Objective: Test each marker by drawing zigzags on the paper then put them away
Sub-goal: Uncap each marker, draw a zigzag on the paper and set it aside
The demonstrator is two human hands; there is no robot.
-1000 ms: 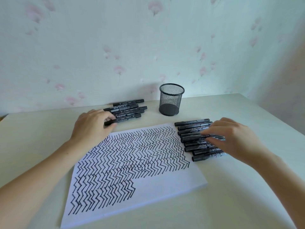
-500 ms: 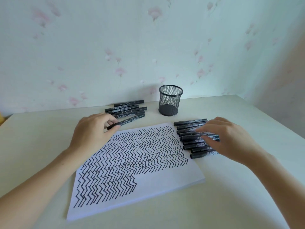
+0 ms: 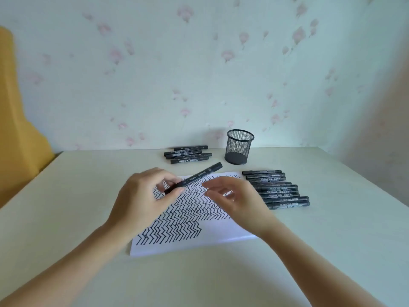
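The left hand (image 3: 141,196) is raised above the paper (image 3: 190,218) and grips one black marker (image 3: 194,177) near its lower end, with the thumb and curled fingers (image 3: 174,191) closed around the barrel. The marker is held off the surface and tilted, its lower end in the hand and its far end pointing up and to the right toward the mesh pen cup (image 3: 239,147). Its cap is on at the far end. The right hand (image 3: 239,200) hovers just beside the marker, above the right half of the paper; its fingers are relaxed, loosely bent and hold nothing, and do not touch the marker. The paper lies flat on the table (image 3: 332,251) in front of the person and is covered with rows of black zigzag lines across most of its upper area, with a bare white margin along the near edge and the near right corner. A group of black markers (image 3: 188,154) lies side by side on the table beyond the paper, left of the pen cup. A second, larger row of markers (image 3: 278,190) lies side by side on the table just beside the right edge of the paper. The pen cup stands upright near the wall (image 3: 199,74). A yellow object (image 3: 17,129) stands at the left edge of the view.
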